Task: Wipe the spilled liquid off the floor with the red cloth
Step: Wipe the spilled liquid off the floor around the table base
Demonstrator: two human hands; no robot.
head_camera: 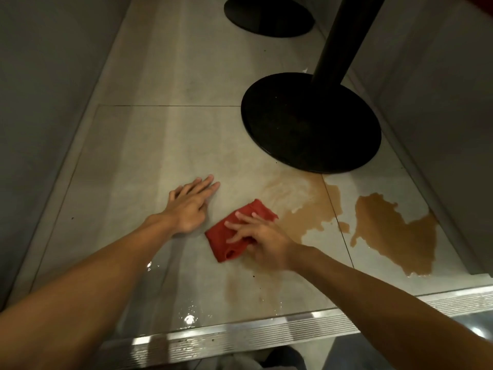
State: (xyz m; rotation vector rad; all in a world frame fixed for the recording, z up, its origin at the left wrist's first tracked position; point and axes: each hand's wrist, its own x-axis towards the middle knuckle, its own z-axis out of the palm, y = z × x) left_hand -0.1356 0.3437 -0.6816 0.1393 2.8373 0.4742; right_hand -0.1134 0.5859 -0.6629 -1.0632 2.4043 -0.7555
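Note:
A folded red cloth (pixel 234 236) lies flat on the grey tiled floor (pixel 138 161). My right hand (pixel 262 237) presses on it with spread, straight fingers, covering its right half. Brown spilled liquid spreads to the right of the cloth: a thin smeared patch (pixel 306 206) and a thicker puddle (pixel 394 231) further right. A faint brown smear (pixel 240 287) shows below the cloth. My left hand (pixel 190 205) rests flat on the floor to the left of the cloth, fingers straight, holding nothing.
A black round table base (pixel 309 124) with a black pole (pixel 344 36) stands just beyond the spill; a second base (pixel 266 14) lies further back. Grey walls (pixel 40 89) close in on both sides. A ribbed metal step edge (pixel 266 332) runs along the front.

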